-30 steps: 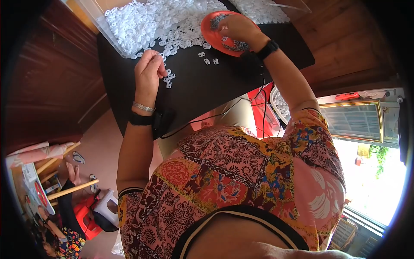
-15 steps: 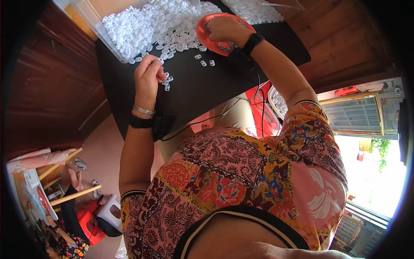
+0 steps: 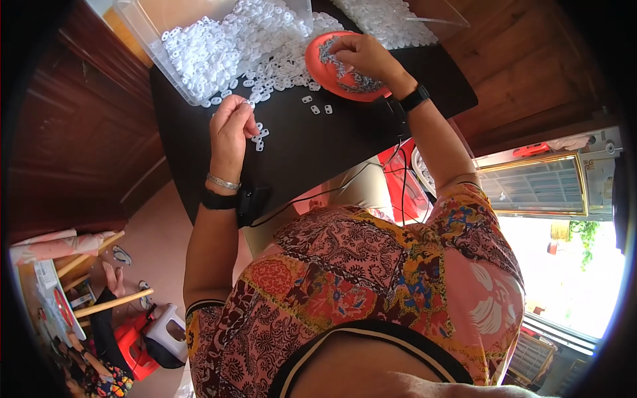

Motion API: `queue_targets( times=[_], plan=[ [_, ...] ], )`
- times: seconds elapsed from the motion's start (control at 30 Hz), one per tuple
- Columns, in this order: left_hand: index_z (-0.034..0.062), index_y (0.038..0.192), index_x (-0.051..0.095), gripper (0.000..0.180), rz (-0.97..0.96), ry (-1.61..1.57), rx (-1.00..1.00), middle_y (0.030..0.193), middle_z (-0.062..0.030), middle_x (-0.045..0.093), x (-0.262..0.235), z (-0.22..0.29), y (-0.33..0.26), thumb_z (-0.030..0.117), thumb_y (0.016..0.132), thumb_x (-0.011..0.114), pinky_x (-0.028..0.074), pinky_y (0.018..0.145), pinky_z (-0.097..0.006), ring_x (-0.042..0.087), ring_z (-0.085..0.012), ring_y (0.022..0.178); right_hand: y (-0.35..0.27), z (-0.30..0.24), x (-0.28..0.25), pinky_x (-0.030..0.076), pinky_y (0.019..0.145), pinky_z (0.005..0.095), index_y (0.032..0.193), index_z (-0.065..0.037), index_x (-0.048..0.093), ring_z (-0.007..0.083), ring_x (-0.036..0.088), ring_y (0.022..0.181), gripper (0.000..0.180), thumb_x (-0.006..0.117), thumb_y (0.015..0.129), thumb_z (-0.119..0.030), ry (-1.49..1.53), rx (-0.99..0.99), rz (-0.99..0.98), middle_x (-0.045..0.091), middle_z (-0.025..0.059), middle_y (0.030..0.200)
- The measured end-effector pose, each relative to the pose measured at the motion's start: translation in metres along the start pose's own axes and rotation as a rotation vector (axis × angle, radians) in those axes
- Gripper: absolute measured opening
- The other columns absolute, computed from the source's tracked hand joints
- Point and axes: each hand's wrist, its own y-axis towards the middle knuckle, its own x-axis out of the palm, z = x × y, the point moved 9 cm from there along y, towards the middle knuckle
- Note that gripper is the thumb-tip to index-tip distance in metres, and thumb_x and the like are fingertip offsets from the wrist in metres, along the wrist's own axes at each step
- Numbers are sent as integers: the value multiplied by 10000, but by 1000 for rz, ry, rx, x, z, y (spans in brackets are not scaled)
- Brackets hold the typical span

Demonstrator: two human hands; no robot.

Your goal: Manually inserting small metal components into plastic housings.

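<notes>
My left hand (image 3: 231, 132) is closed at the table's left side, with a small white plastic piece (image 3: 250, 103) pinched between thumb and fingertips. Just below its fingers lie several loose white two-holed pieces (image 3: 259, 138). My right hand (image 3: 368, 58) is over a shallow red bowl (image 3: 317, 69) that holds many thin grey metal pieces (image 3: 361, 85), shaped like small screws. Its thumb and fingers are drawn together above the bowl's contents; what they hold, if anything, is too small to make out.
A clear plastic bin (image 3: 151, 50) of white pieces lies tipped at the back left, spilling onto the dark table (image 3: 312, 146). Another heap of white pieces (image 3: 385, 20) is behind the bowl. Black cables (image 3: 312, 192) hang near my lap. At lower left, a person (image 3: 109, 371) sits near stools.
My right hand has come up out of the metal pieces, so more of the bowl's contents shows. My left hand keeps its pinch. The whole view has shifted slightly.
</notes>
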Motion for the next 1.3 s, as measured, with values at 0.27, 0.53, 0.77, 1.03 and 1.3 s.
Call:
queue_targets(
  times=[0.27,0.53,0.77,1.03,1.3],
  plan=[
    [37,832,542,150,-15,-45,54,624,4,519,2,12,-3,159,914,516,371,506,-202,496,-72,539,3,-89,41,498,670,200,983,-20,660,64,604,725,202,641,885,-195,507,19,-180,650,6,808],
    [7,858,528,145,-19,-31,120,654,3,500,3,24,-9,141,912,511,435,539,-227,471,-63,577,1,-122,86,457,664,195,974,-40,661,55,556,728,201,606,920,-226,551,-56,-341,630,-22,803],
    [13,847,534,155,-41,41,177,698,-4,552,5,34,-12,152,917,537,421,532,-217,470,-57,566,-4,-136,98,476,715,219,975,-12,648,60,556,755,169,591,918,-161,548,-152,-446,627,-15,831],
    [15,801,541,154,-43,64,178,655,10,516,8,37,-13,127,906,552,381,512,-211,462,-54,554,-7,-141,95,473,730,225,973,-4,640,72,548,765,139,563,918,-106,518,-191,-470,623,-9,844],
    [16,797,541,146,-59,67,166,623,17,489,9,33,-12,123,896,550,374,509,-210,452,-51,545,-6,-141,90,462,713,227,935,0,627,70,537,738,149,573,920,-138,411,-244,-412,597,-15,782]
  ],
)
